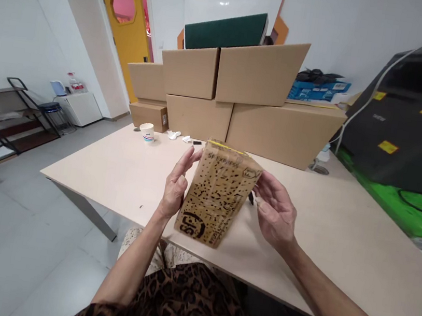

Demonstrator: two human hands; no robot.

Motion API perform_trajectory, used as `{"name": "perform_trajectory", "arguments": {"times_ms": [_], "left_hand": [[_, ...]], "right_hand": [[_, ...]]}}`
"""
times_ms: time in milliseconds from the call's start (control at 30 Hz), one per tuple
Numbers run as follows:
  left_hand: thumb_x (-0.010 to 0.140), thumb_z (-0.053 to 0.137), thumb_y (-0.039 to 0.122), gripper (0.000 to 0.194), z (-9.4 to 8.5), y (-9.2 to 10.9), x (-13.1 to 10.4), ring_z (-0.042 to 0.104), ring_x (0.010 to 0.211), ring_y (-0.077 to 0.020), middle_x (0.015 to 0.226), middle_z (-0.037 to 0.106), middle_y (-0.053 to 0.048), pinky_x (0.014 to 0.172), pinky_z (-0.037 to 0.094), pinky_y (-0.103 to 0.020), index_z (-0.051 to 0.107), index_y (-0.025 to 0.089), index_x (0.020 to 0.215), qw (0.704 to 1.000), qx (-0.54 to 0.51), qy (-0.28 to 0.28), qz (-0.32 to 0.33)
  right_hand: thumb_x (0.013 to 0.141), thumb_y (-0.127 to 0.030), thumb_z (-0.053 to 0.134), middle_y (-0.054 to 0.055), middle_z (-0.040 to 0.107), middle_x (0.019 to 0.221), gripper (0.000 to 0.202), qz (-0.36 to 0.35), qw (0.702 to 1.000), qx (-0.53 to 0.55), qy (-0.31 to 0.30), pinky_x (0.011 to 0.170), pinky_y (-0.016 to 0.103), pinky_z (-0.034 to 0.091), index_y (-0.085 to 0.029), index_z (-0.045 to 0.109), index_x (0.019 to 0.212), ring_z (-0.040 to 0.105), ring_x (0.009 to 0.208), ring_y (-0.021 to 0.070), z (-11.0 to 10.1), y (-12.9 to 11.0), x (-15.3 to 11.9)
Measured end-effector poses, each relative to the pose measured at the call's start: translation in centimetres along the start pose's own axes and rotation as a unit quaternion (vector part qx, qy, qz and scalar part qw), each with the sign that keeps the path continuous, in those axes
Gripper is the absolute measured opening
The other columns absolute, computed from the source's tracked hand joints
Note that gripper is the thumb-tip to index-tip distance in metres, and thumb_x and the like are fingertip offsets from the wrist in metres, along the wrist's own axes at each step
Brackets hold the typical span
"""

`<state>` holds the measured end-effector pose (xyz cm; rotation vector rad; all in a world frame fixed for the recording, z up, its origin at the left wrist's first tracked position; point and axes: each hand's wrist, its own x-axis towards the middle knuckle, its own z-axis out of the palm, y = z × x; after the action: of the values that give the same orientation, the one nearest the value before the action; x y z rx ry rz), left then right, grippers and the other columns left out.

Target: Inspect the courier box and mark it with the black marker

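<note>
A small brown cardboard box (215,195), printed with "SF EXPRESS" and dark specks, is tilted between my two hands just above the near edge of the table. Against its left side rests my left hand (176,187), its fingertips partly hidden behind the upper edge. My right hand (276,211) grips the upper right corner, with some fingers out of sight behind the box. A small black object (251,198) shows between the box and my right hand; its kind is unclear.
Stacked cardboard boxes (197,117) line the back of the pale table (115,165), topped by a dark green box (224,31). A paper cup (146,132) and crumpled tissues (174,135) lie before them. A large black covered object (403,101) stands right.
</note>
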<state>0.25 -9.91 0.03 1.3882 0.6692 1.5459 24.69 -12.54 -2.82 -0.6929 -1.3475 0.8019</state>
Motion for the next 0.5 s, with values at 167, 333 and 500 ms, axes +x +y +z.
{"name": "perform_trajectory", "arguments": {"times_ms": [167,333,500], "left_hand": [[0.094,0.062,0.071,0.071,0.9,0.5,0.5,0.035,0.16,-0.0374,0.166,0.051,-0.003,0.133,0.026,-0.059,0.056,0.034,0.154,0.997,0.031,-0.054,0.045],[0.097,0.057,0.068,0.072,0.3,-1.4,1.4,0.03,0.163,-0.0338,0.169,0.046,-0.005,0.136,0.022,-0.051,0.056,0.025,0.155,0.996,0.07,-0.052,-0.028],[0.091,0.066,0.07,0.083,-0.4,-5.0,1.7,0.029,0.163,-0.0373,0.168,0.047,-0.009,0.136,0.018,-0.054,0.05,0.024,0.158,0.992,0.028,-0.057,-0.11]], "right_hand": [[0.09,-0.062,0.07,0.007,0.059,0.158,0.067,0.028,0.999,0.035,-0.012,0.125,0.058,0.04,-0.034,0.057,0.15,0.048,0.152,0.0354,0.2,0.3,0.7],[0.091,-0.065,0.068,0.006,0.054,0.163,0.066,0.128,0.989,0.059,-0.034,0.123,0.053,0.043,-0.032,0.058,0.148,0.049,0.151,0.0341,0.6,1.5,1.1],[0.089,-0.071,0.067,0.006,0.052,0.165,0.073,0.197,0.975,0.088,-0.059,0.121,0.049,0.046,-0.032,0.057,0.15,0.048,0.153,0.033,0.7,2.8,0.9]]}}
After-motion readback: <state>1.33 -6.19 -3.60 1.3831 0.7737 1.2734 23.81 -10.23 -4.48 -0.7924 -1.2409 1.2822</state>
